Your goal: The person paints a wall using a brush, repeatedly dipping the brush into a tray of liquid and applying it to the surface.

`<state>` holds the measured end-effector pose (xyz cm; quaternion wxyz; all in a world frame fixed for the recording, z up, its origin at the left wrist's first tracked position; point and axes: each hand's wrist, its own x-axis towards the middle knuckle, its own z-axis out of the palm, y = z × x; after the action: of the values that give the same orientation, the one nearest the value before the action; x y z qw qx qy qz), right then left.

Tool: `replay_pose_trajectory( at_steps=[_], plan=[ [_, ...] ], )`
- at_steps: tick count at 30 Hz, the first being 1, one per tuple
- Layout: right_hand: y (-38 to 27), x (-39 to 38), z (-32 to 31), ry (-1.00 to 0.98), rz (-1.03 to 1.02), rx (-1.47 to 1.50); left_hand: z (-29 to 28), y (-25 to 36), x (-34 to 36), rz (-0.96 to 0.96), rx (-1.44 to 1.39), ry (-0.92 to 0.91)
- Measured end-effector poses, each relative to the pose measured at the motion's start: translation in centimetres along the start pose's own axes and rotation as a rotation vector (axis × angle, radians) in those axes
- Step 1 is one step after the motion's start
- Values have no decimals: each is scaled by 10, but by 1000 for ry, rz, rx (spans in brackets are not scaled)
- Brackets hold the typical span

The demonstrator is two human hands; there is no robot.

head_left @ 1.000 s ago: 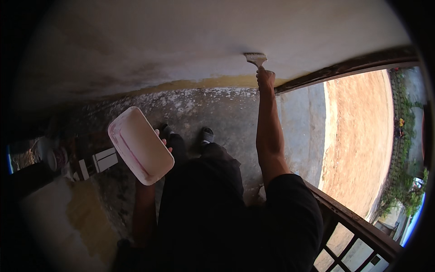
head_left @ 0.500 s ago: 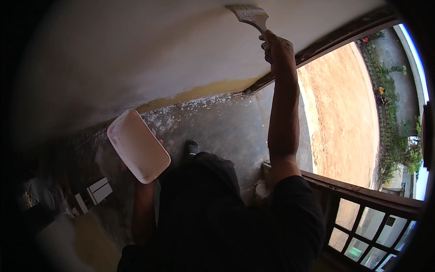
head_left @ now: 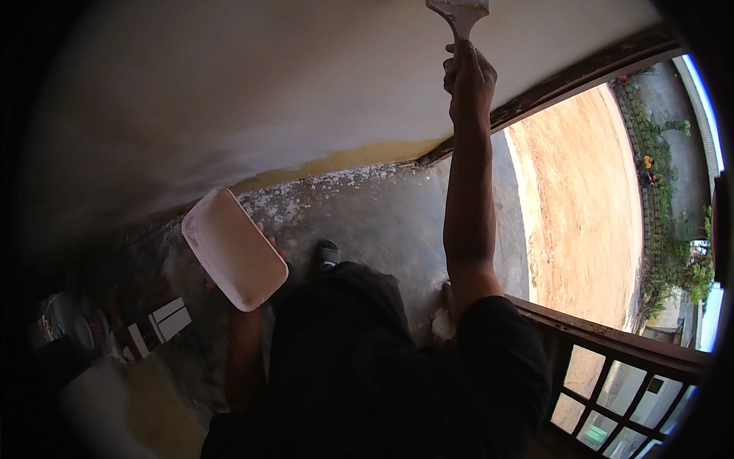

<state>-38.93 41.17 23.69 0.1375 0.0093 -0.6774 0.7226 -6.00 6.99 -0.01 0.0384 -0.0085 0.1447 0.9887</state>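
Observation:
My right hand [head_left: 469, 73] is raised to the pale wall [head_left: 306, 84], its fingers wrapped round the handle of a wide putty knife [head_left: 459, 15]. The fan-shaped blade carries whitish residue, and its far end runs to the picture's upper edge. Low at the left, a rectangular whitish tray [head_left: 237, 249] with rounded corners is tilted in my left hand [head_left: 272, 241]. Only some fingertips show past the tray's right edge; the rest of that hand is hidden beneath it. The inside of the tray looks pale and smooth.
White crumbs [head_left: 287, 200] lie on the grey floor [head_left: 382, 222] along the wall's foot. A dark wooden frame [head_left: 558, 88] borders the opening at the right, above a paned door [head_left: 619, 390]. White boxes [head_left: 170, 319] and dim clutter sit at the lower left.
My right hand has moved up and slightly right with the putty knife, whose blade has turned more upright. The tray in my left hand is nearly where it was.

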Motion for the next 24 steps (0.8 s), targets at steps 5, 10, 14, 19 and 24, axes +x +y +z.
replay_pose_trajectory(
  at_steps=[5,10,14,19,24],
  plan=[
    [91,-24,-7,-6,205,73,9,-4,-5,55,-257,-81],
    [156,-65,-25,25,436,-66,7,0,-9,67,-259,-82],
    [152,-72,-38,-40,666,120,7,1,3,48,-178,-199],
    [67,-36,-37,-224,671,281,27,-5,15,42,-78,-197],
    [-72,1,-27,-320,413,222,22,-8,18,17,-88,-83]
  ],
)
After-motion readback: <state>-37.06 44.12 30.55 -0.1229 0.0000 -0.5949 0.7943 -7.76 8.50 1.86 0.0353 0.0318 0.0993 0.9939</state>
